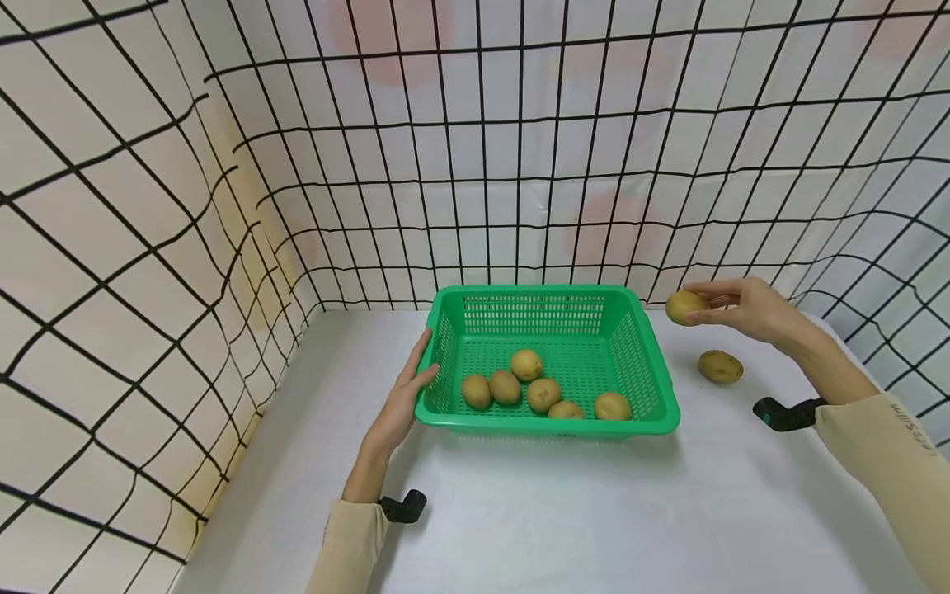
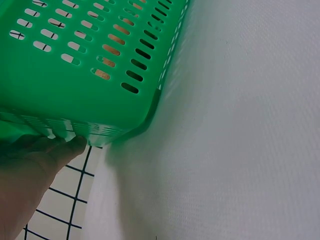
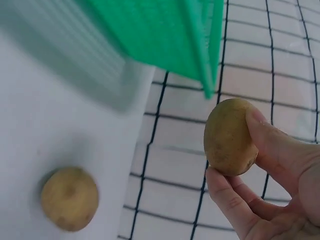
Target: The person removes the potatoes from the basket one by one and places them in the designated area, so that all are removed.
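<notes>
green basket [image 1: 549, 426] on a white tabletop [image 1: 549, 520], black mesh [image 1: 483, 123] behind.

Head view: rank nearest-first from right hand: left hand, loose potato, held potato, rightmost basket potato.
1. Held potato: in right hand.
2. Loose potato: right of basket.
3. Rightmost basket potato: inside, front right.
4. Left hand: basket's left side.

Six potatoes [image 1: 505, 386] lie in the basket [image 1: 549, 426], a lone potato [image 1: 720, 367] on the table [image 1: 564, 511] to its right.
</notes>
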`<action>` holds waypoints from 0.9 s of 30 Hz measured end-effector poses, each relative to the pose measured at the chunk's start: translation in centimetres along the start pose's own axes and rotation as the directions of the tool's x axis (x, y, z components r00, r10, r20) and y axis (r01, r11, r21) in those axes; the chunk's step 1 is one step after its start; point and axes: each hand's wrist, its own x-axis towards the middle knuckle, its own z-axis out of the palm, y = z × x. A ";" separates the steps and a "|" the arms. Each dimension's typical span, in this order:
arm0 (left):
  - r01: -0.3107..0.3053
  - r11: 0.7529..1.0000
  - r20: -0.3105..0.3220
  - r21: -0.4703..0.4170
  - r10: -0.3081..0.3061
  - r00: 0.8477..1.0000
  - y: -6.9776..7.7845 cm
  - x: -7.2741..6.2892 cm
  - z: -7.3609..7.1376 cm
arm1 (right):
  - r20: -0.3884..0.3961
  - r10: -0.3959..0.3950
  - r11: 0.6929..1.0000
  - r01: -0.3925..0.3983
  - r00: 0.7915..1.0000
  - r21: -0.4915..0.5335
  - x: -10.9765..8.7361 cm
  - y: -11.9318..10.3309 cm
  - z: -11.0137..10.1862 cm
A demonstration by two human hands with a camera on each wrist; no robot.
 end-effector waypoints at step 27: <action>0.005 1.000 -0.002 -0.004 -0.005 1.000 -0.1 -0.1 -0.1 | -0.087 0.195 0.981 -0.194 0.977 0.013 -2.9 11.7 0.4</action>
